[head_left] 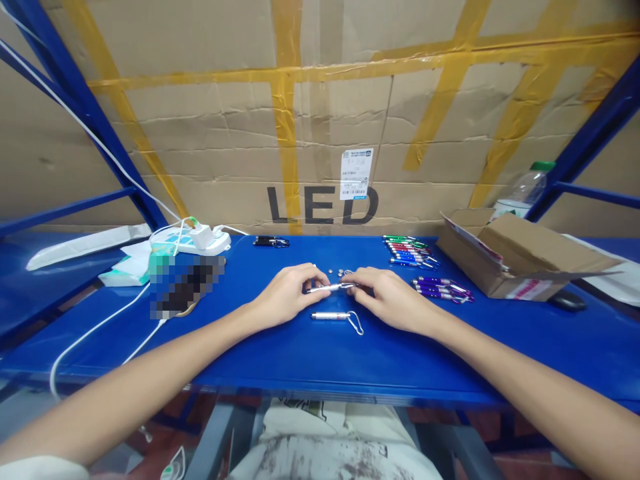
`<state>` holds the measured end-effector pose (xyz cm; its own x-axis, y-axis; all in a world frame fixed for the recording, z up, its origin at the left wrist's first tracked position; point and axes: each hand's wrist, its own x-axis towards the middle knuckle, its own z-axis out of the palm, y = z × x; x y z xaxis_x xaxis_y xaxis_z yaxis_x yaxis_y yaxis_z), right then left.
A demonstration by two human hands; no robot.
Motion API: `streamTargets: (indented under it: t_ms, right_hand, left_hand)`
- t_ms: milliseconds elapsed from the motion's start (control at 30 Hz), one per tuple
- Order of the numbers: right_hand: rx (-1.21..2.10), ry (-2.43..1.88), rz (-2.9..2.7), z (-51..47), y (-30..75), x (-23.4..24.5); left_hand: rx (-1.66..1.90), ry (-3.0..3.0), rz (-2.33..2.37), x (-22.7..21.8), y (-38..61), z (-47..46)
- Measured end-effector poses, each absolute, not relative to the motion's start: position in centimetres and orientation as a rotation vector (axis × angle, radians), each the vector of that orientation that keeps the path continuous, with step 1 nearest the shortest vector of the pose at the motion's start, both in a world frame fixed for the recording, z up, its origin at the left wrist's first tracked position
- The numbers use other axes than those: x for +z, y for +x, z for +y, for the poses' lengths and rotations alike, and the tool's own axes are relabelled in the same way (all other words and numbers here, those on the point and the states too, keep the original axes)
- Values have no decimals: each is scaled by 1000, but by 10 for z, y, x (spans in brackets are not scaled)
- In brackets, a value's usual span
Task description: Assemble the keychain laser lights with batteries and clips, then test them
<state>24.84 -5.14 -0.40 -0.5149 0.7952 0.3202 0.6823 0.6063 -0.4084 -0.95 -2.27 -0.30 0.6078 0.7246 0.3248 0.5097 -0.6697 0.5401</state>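
Note:
A slim silver keychain flashlight (327,288) is held level between my two hands, just above the blue table. My left hand (293,291) pinches its left end between thumb and fingers. At the other end my right hand (393,298) has its fingers closed, covering that end and part of the clip. In front of them lies a second silver keychain flashlight (330,316), with an open-looking carabiner clip (357,323) on its right end. Small round metal pieces (341,273), like button cells, rest just behind the held one.
Green, red, blue and purple keychain flashlights (407,252) lie in groups at right, beside an open cardboard box (500,260). Black ones (270,241) are at the back. A power strip (197,240), a partly blurred phone (187,290) and white cables occupy the left. A large carton (225,147) stands behind.

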Motion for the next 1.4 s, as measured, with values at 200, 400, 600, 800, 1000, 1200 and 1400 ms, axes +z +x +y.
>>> streamTargets:
  t_ms: [200,400,600,800,1000,1200,1400]
  right_hand:
    - [258,-1139,-2464,-54,249,3]
    - [244,-1215,-2399,-49,252,2]
    - [151,-1256,-2321,-39,257,-11]
    - [130,-1266,-2508,-36,256,-21]
    - [106,-1233,-2524,-33,256,-22]
    - [178,-1141,-2438,-32,262,-20]
    - [220,-1126,-2436,-30,265,-21]
  left_hand:
    - [604,2415,917,-3,-9,-24]
    - [571,2380,838,-3,-11,-23]
    - [577,2401,817,-3,-11,-22]
    - [783,2654,1173,-13,-26,1]
    - [601,2694,1349,-23,-37,23]
    - [660,2655,1196,-19,-32,13]
    - [725,2503,1029,-10,-19,-5]
